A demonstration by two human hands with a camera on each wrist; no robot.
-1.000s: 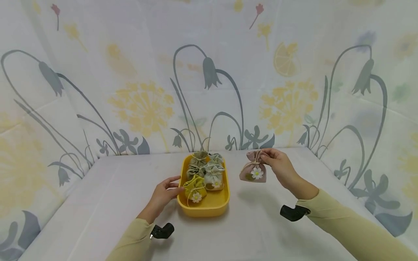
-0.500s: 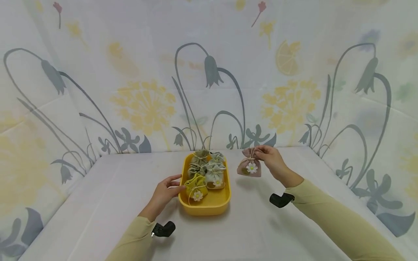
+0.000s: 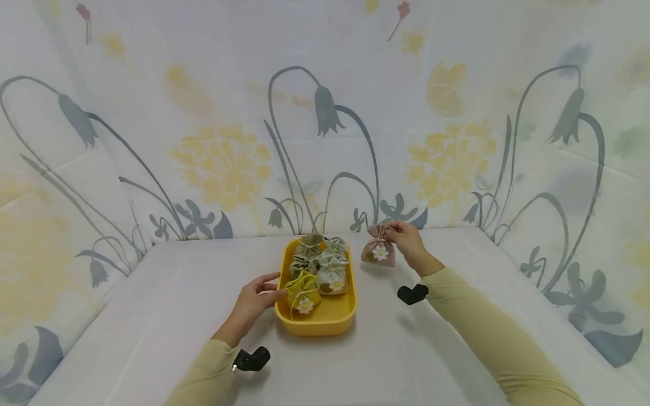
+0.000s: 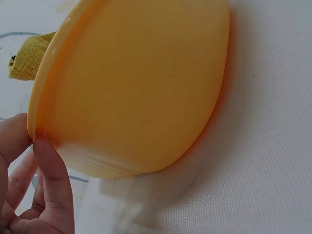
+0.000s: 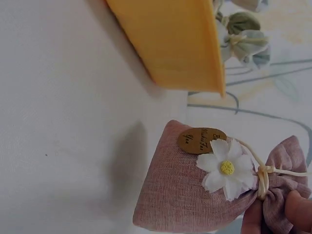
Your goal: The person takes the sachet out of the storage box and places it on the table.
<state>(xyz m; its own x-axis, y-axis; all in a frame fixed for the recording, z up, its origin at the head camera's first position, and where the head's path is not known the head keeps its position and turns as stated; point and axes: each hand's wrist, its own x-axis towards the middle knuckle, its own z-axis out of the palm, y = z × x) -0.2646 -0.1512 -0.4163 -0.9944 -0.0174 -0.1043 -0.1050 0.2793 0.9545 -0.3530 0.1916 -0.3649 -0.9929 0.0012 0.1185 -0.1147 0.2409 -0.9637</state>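
My right hand [image 3: 408,241] pinches a dusty-pink drawstring pouch [image 5: 190,187] by its gathered neck. A white fabric daisy and a small brown oval tag decorate the pouch, which hangs over the table to the right of a yellow tub [image 3: 320,329]. My left hand [image 3: 253,301] grips the tub's left rim between thumb and fingers, as the left wrist view shows. Inside the tub lie a yellow pouch [image 3: 303,294] at the front left, a pale grey-blue pouch [image 3: 332,273] beside it, and olive-green pouches [image 3: 308,246] behind. Another pale pouch [image 3: 335,245] sits at the far right corner.
A white cloth covers the table [image 3: 193,282]. Behind it hangs a curtain [image 3: 325,186] printed with grey bellflowers and yellow blooms. Each wrist carries a black camera, such as the left wrist camera [image 3: 252,359].
My right hand has carried the pink pouch leftward and farther back, closer to the tub's far right side. The left hand keeps its place on the rim.
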